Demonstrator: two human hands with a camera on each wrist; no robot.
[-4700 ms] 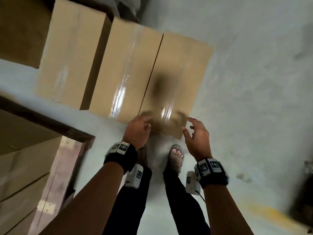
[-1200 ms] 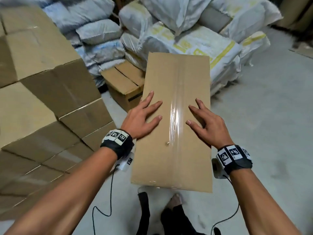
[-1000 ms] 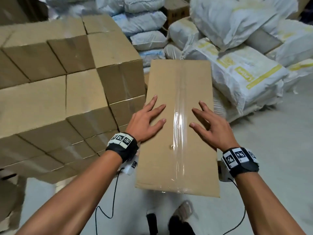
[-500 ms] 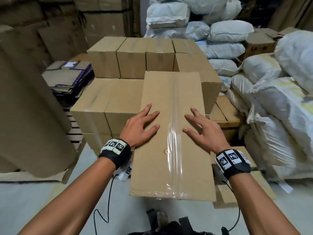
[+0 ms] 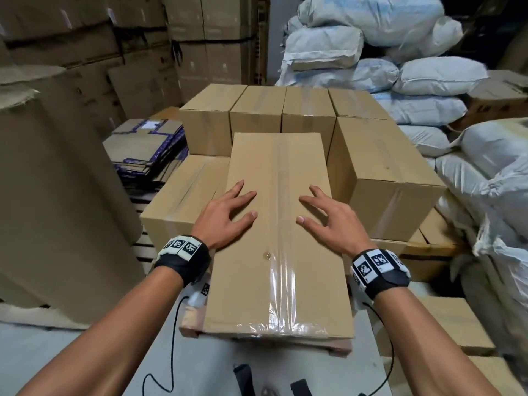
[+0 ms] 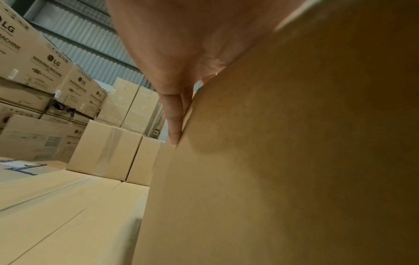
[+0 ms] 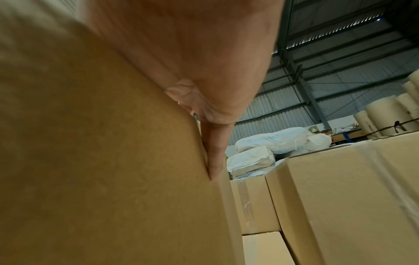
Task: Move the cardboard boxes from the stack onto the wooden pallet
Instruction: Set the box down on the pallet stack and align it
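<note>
Right now both hands sit on one cardboard box [image 5: 278, 232], its long taped top facing up. Left hand [image 5: 225, 214] and right hand [image 5: 328, 217] have thumb + first fingers spread flat on the top face; the outer fingers run down the box's side walls, per the wrist views, so it's clamped between flat hands, no curled grip. Left-wrist view: fingers [image 6: 174, 116] lie straight along the box side. Right-wrist view: same on the other side, fingertips [image 7: 215, 157] pressed to cardboard; most of both wrist pics is just blurred box wall.

Box is over the near edge of the wooden pallet [image 5: 191, 321], only a corner + front strip of which shows under it. Can't tell if the box's bottom is resting or just above, underside hidden. It's beside a lower box [image 5: 183, 201] on its left, a taller box [image 5: 383, 178] on its right, back row of boxes [image 5: 257, 110] behind. White sacks [image 5: 428, 75] piled at right, big paper roll [image 5: 57, 181] at left, cut off by frame.
</note>
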